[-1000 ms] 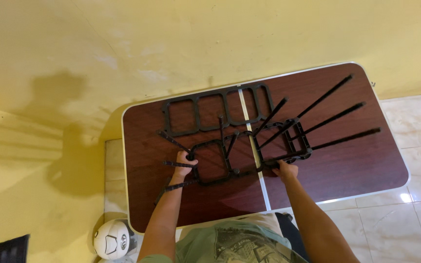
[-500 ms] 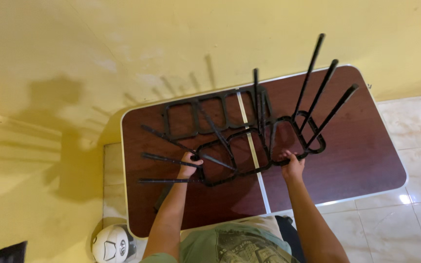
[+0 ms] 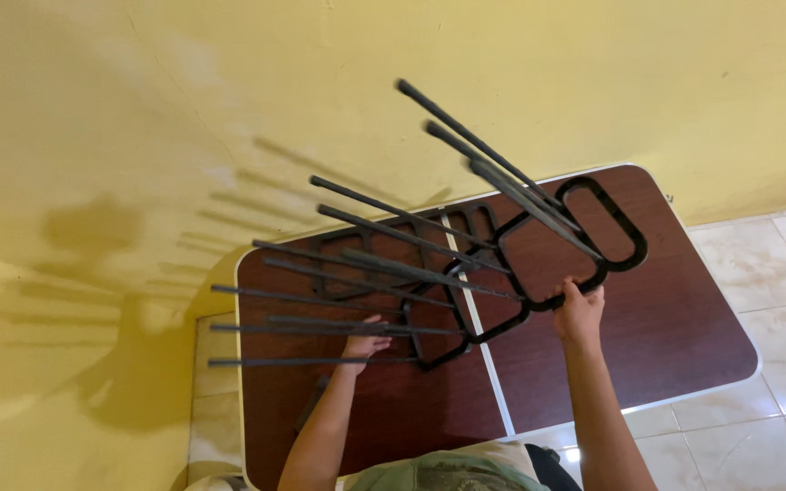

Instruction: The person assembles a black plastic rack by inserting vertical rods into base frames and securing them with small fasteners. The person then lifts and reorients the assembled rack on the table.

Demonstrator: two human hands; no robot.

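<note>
yellow wall rose behind a dark brown folding table (image 3: 684,345). both hands held a black metal rack (image 3: 466,273) tilted above the tabletop, its long rods pointing left and up. the left hand (image 3: 363,345) curled around the near frame bar; the right hand (image 3: 579,314) gripped the frame's right loop. the rack looked mid-turn, so the next move would call for a firm two-handed grip and clearance for the rods near the wall.

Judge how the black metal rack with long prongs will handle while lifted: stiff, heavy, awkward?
The black metal rack with long prongs looks stiff: its rods stay straight while tilted. Probably unwieldy, since both the left hand and right hand grip its frame. Its prongs jut far towards the yellow wall, so it may snag.
</note>
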